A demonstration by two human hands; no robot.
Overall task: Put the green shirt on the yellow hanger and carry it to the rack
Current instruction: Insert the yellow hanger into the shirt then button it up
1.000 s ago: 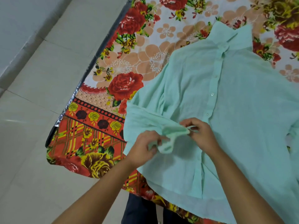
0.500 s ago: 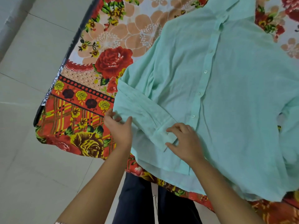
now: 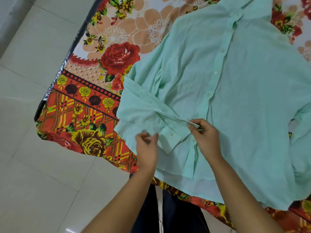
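The light green button-front shirt (image 3: 239, 84) lies flat, buttons up, on the flowered bedsheet (image 3: 104, 68). Its left sleeve is folded across the front, and the cuff (image 3: 171, 137) lies between my hands. My right hand (image 3: 204, 133) pinches the edge of the sleeve fabric just above the cuff. My left hand (image 3: 147, 145) hovers at the sleeve's lower edge with fingers curled and slightly apart; it looks blurred and I see no firm grip. No yellow hanger and no rack are in view.
The bed's corner with a dark silvery edge (image 3: 50, 91) points toward the pale tiled floor (image 3: 33, 165) on the left. My dark trousers (image 3: 168, 216) stand against the bed's near edge. The sheet hangs over that edge.
Both hands lay flat on the sleeve half a second ago. My right hand has now pinched the fabric by the cuff, and my left has shifted right and lifted off it.
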